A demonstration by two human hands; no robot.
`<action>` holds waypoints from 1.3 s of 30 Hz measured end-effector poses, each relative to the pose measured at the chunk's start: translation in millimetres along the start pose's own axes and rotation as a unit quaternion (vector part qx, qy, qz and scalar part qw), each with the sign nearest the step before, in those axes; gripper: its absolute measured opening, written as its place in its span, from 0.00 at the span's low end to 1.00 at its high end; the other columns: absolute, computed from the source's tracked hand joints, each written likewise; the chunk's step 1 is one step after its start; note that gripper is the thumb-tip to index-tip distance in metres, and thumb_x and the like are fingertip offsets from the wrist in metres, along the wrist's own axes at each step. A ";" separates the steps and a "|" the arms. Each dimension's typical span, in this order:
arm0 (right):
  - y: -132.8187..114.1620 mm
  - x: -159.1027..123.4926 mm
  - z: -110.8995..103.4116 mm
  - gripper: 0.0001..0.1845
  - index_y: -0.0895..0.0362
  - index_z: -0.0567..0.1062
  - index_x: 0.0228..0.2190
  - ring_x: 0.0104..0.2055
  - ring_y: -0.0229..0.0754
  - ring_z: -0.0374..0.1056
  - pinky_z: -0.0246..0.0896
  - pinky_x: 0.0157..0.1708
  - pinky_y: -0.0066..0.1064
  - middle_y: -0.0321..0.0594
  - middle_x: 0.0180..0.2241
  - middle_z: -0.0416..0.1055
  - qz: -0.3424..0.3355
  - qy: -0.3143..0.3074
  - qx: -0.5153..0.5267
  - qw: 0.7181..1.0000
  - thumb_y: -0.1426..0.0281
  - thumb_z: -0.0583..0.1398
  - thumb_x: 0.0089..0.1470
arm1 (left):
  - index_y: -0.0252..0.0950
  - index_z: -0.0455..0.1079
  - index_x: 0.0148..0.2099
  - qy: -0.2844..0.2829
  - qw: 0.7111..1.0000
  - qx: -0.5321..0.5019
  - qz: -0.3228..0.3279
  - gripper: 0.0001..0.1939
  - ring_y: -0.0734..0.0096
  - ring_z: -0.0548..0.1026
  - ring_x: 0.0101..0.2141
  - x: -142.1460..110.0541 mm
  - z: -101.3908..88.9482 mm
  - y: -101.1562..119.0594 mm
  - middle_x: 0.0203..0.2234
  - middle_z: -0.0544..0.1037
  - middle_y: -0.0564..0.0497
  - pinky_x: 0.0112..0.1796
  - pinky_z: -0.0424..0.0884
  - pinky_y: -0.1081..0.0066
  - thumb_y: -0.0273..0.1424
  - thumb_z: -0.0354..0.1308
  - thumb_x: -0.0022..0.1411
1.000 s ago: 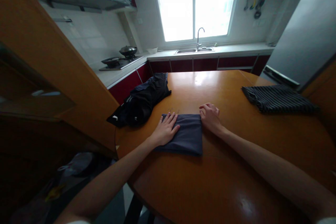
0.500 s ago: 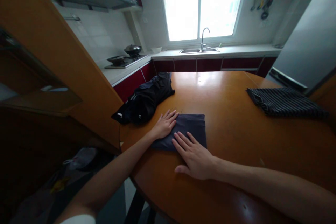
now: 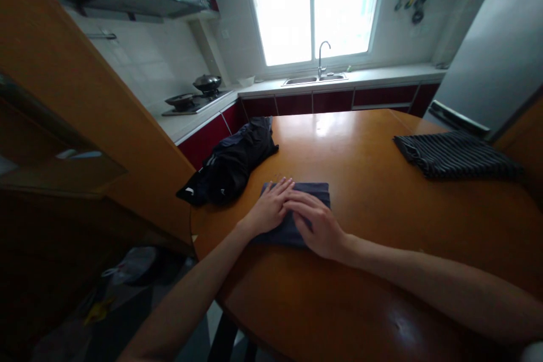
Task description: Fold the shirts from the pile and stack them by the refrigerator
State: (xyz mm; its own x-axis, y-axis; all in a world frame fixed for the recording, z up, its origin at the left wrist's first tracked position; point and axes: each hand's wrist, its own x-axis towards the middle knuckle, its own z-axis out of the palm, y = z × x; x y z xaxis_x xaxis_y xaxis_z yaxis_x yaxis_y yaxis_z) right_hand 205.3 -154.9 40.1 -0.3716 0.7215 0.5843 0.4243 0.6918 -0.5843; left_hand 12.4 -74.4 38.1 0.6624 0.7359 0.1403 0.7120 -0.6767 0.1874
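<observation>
A dark grey-blue piece of folded cloth (image 3: 288,233) lies flat near the left edge of the wooden table, its exact kind not clear. My left hand (image 3: 271,206) rests flat on its left part with the fingers stretched out. Over the cloth's middle, my right hand (image 3: 320,223) is held with fingers extended, its fingertips meeting or overlapping the left hand's fingers. Neither hand has anything gripped in it. Part of the cloth is hidden under both hands.
A heap of black clothing (image 3: 237,161) lies at the table's left edge. Striped dark fabric (image 3: 458,154) lies folded at the right of the table (image 3: 360,192). Beyond are a sink (image 3: 299,81), a stove with pans (image 3: 199,103) and a fridge (image 3: 487,39).
My right hand has moved up and away from me, from the cloth's near edge to its middle, against the left hand. The left hand stays on the cloth. The view has shifted slightly.
</observation>
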 end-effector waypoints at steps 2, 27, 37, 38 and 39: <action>30.9 8.4 -2.9 0.26 0.53 0.68 0.62 0.71 0.50 0.49 0.41 0.68 0.54 0.46 0.67 0.59 0.056 0.001 -0.086 0.995 0.70 0.52 0.64 | 0.41 0.44 0.75 -0.057 0.997 -0.024 0.048 0.33 0.59 0.44 0.71 -5.4 2.2 4.4 0.72 0.47 0.45 0.67 0.43 0.51 0.43 0.46 0.73; 147.0 28.2 -30.1 0.27 0.63 0.69 0.57 0.59 0.51 0.66 0.58 0.62 0.43 0.55 0.56 0.70 0.240 0.166 -0.112 0.950 0.70 0.51 0.59 | 0.28 0.66 0.64 0.190 0.951 -0.129 -0.206 0.31 0.58 0.69 0.60 -8.9 -15.2 -60.2 0.60 0.72 0.38 0.62 0.61 0.61 0.46 0.45 0.70; 138.6 27.6 -30.0 0.22 0.60 0.73 0.52 0.55 0.48 0.68 0.60 0.59 0.40 0.52 0.50 0.73 0.233 0.163 -0.099 0.954 0.71 0.53 0.58 | 0.50 0.48 0.73 -0.108 0.994 -0.030 0.012 0.35 0.48 0.41 0.71 -19.9 -6.9 -15.1 0.72 0.46 0.49 0.66 0.41 0.42 0.52 0.49 0.70; 138.4 28.1 -29.9 0.21 0.60 0.73 0.51 0.54 0.47 0.68 0.59 0.59 0.39 0.51 0.50 0.73 0.234 0.162 -0.098 0.954 0.71 0.53 0.58 | 0.50 0.47 0.74 -0.110 0.994 -0.025 0.013 0.36 0.48 0.41 0.71 -19.6 -6.0 -17.2 0.73 0.45 0.49 0.66 0.41 0.42 0.53 0.49 0.69; 138.3 28.7 -29.8 0.21 0.61 0.73 0.51 0.54 0.47 0.68 0.59 0.58 0.39 0.51 0.50 0.72 0.236 0.160 -0.097 0.954 0.71 0.53 0.58 | 0.50 0.46 0.74 -0.112 0.993 -0.022 0.015 0.37 0.47 0.41 0.71 -18.9 -5.8 -19.3 0.73 0.44 0.49 0.66 0.41 0.42 0.53 0.49 0.69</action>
State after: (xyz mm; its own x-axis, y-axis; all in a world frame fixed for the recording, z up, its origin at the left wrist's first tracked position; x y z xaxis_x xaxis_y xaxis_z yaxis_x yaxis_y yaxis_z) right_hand 278.0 -39.4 -7.1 0.1563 0.8837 0.4412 0.6381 0.2506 -0.7280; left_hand -15.2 -75.1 37.5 0.7213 0.6888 -0.0727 0.6842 -0.6922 0.2298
